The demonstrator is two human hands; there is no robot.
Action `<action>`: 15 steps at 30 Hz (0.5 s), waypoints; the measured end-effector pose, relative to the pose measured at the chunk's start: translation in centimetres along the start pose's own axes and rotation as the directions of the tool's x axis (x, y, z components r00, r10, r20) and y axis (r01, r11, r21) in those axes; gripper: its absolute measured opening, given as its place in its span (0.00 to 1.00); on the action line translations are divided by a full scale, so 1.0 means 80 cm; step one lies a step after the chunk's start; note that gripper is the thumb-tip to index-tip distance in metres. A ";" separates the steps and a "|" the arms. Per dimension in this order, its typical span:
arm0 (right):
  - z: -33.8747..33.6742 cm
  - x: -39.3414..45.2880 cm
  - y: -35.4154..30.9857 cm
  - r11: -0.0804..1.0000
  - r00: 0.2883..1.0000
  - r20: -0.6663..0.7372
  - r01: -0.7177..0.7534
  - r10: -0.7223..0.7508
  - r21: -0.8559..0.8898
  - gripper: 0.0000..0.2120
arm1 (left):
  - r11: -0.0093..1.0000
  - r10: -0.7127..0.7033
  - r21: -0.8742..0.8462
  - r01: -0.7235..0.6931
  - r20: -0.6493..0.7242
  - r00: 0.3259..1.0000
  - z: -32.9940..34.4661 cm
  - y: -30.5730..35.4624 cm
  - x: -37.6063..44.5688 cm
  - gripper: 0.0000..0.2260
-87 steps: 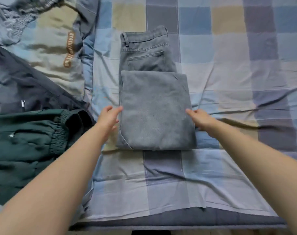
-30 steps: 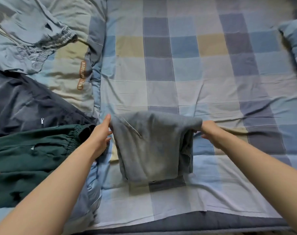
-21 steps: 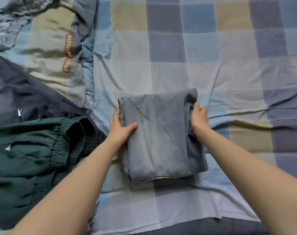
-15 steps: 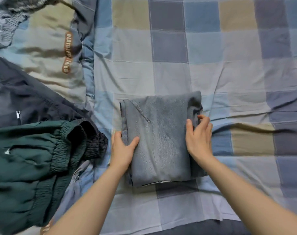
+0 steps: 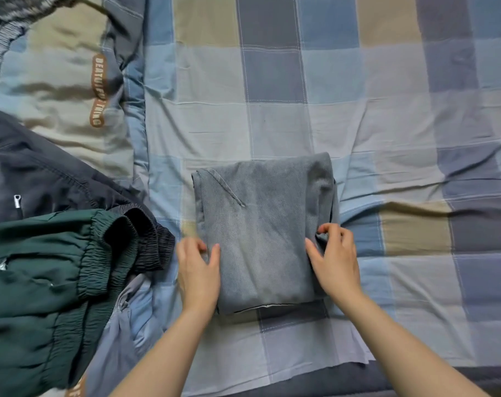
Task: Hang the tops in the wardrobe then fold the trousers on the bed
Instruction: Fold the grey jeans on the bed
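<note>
Head view: grey jeans [image 5: 260, 239], folded into a compact rectangular bundle, lie flat on checked bed sheet [image 5: 401, 124], near the bed's front edge, approx. centre of frame. A diagonal seam shows on top layer, upper-left corner. Inner layers stick out a little along the bundle's right side and at its bottom edge.

Left hand [image 5: 197, 270]: at bundle's left edge, lower half; thumb lies on top of the fabric, fingers at the edge, slightly blurred; grip type: cannot tell for certain, appears as a light pinch on the edge.
Right hand [image 5: 333, 259]: at bundle's right edge; thumb on top layer, fingertips curled onto the protruding side layers, pinching them.
Hands are apart, one per side, w/ bundle between.

Left of frame: dark green trousers [image 5: 43, 282] w/ elastic waistband, overlapping a dark navy garment [image 5: 37, 173] w/ zip pull. Duvet w/ brown lettered label [image 5: 97, 90] lies beyond both.
</note>
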State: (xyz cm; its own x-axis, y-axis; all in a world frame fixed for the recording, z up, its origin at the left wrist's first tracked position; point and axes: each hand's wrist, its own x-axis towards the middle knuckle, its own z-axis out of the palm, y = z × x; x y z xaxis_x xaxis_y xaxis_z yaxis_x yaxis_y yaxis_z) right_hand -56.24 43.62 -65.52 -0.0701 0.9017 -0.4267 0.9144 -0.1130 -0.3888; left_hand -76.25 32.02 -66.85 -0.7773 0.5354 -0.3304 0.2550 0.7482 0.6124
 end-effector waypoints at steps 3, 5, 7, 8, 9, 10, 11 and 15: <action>0.002 -0.017 0.006 0.968 0.998 -0.012 0.050 -0.055 -0.246 0.13 | 0.994 -0.087 0.071 0.080 0.109 0.990 0.007 -0.014 -0.033 0.12; 0.007 -0.025 0.011 0.926 0.999 -0.015 0.042 -0.052 -0.374 0.14 | 0.989 -0.138 0.082 0.125 0.181 0.974 0.008 -0.025 -0.045 0.15; 0.012 -0.033 0.022 0.890 0.999 0.014 -0.034 0.045 -0.454 0.16 | 0.990 -0.135 0.061 0.124 0.231 0.964 0.006 -0.032 -0.046 0.16; 0.014 -0.036 0.029 0.895 0.994 0.044 -0.071 0.101 -0.440 0.15 | 0.992 -0.127 0.040 0.121 0.251 0.960 0.004 -0.034 -0.043 0.17; 0.016 -0.037 0.034 0.930 0.987 0.079 -0.104 0.141 -0.353 0.13 | 0.992 -0.124 0.005 0.128 0.267 0.956 0.002 -0.035 -0.042 0.19; 0.017 -0.036 0.036 0.971 0.981 0.118 -0.129 0.155 -0.203 0.09 | 0.989 -0.123 -0.043 0.140 0.275 0.954 0.000 -0.033 -0.040 0.20; 0.016 -0.034 0.038 0.990 0.980 0.145 -0.134 0.138 -0.036 0.06 | 0.984 -0.120 -0.091 0.151 0.279 0.953 -0.004 -0.029 -0.038 0.21; -0.012 -0.032 0.057 0.888 0.999 0.047 -0.022 0.001 0.459 0.08 | 0.957 -0.101 -0.227 0.183 0.329 0.939 -0.026 -0.033 -0.033 0.20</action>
State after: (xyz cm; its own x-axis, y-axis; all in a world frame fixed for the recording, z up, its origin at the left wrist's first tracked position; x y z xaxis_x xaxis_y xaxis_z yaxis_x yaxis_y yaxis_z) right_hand -51.50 41.22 -65.39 -0.0875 0.8811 -0.4648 0.6305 -0.3123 -0.7106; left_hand -76.07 27.85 -66.11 -0.5665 0.5558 -0.6084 -0.0284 0.7247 0.6885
